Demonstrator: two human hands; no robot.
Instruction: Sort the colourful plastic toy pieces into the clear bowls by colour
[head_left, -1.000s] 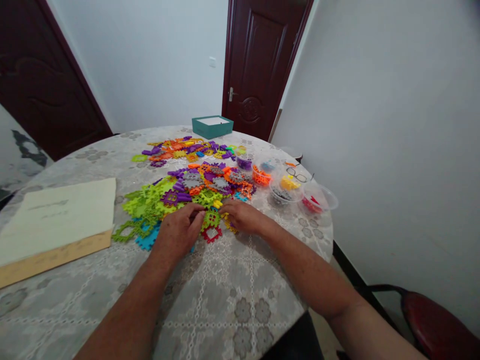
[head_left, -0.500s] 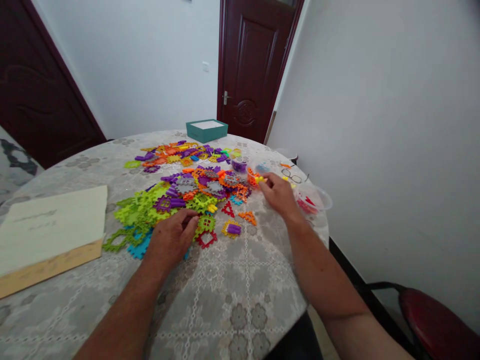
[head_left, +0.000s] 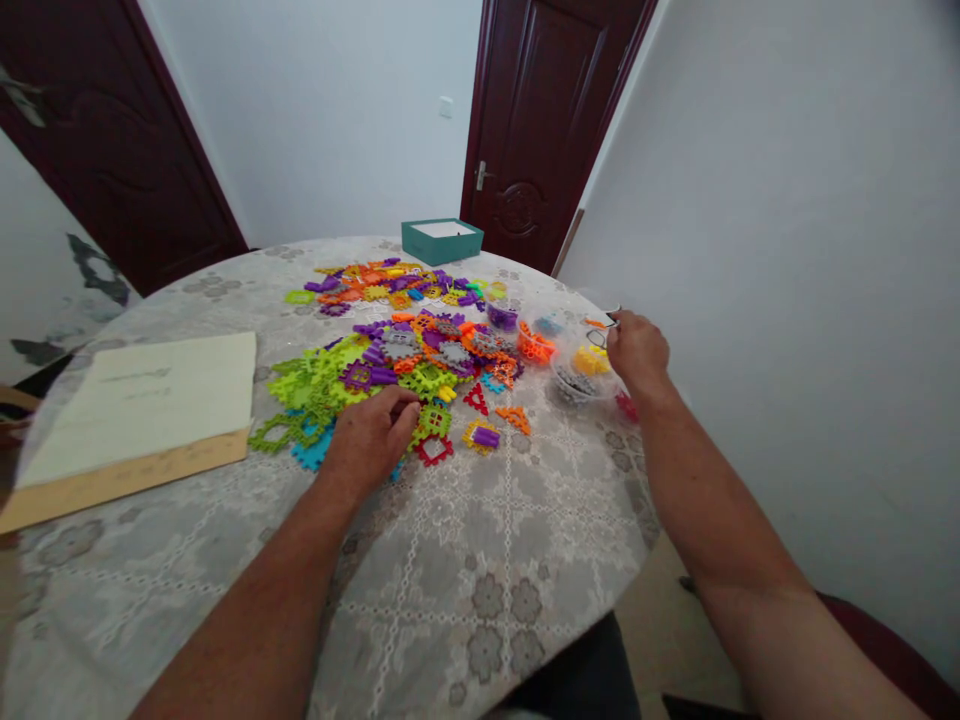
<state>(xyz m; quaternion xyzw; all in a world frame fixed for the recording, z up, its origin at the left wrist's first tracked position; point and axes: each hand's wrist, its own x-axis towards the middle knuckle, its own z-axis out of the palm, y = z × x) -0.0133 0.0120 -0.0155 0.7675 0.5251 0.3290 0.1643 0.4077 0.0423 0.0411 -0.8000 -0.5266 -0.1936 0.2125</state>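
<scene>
My left hand (head_left: 379, 430) rests with curled fingers at the front edge of a heap of lime-green toy pieces (head_left: 315, 385); what its fingertips pinch, if anything, is hidden. At the table's right edge my right hand (head_left: 637, 348) is closed beside the eyeglasses (head_left: 597, 338), above the tubs; its fingertips are too small to make out. Tubs hold orange pieces (head_left: 535, 344), yellow pieces (head_left: 591, 360), grey pieces (head_left: 575, 382) and purple pieces (head_left: 502, 316). A yellow square with a purple piece (head_left: 486, 437), a red triangle (head_left: 475, 399) and an orange triangle (head_left: 514, 419) lie in front.
Behind the heap is a second mixed pile (head_left: 375, 285), with a green box (head_left: 442, 243) farther back. A cream sheet on cardboard (head_left: 142, 400) lies at the left. The round table (head_left: 450, 580) has a patterned cloth; a wall stands at the right.
My right hand has moved right, away from the orange tub to beside the eyeglasses. Tubs of yellow and grey pieces now show. The view has shifted; my left hand stays by the heap.
</scene>
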